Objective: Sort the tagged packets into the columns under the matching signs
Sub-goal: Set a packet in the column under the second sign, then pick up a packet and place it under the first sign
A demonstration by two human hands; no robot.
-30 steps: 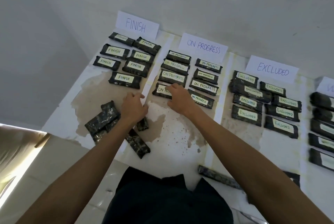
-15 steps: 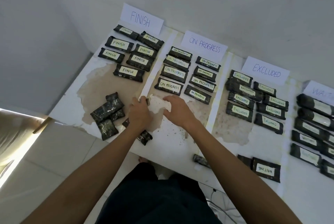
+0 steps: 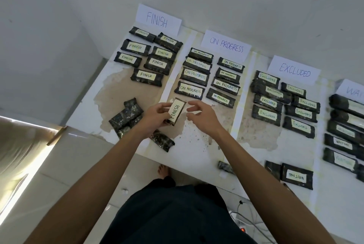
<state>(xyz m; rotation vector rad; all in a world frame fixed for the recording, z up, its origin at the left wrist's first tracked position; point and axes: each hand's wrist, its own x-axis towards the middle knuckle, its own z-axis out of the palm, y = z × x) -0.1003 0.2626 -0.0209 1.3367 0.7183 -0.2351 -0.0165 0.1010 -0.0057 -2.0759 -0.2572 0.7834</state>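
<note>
Now that the dark shiny packet [image 3: 175, 111] shows its pale FINISH tag, I know where it goes.
Half a second ago both hands were low by the heap of dark packets [image 3: 126, 117] and no tag showed. Now my left hand [image 3: 155, 117] grips the packet tag-up, and my right hand [image 3: 202, 117] hangs just beside it, fingers loose, holding nothing. The packet is well below the white paper FINISH sign [image 3: 158, 20]. Below that sign, under the last black FINISH packet [image 3: 146, 76], the stained white table [image 3: 110, 94] has bare room. Farther below the sign, a lone dark packet [image 3: 162, 140] lies close to the table's near edge, so I would steer clear of it.
</note>
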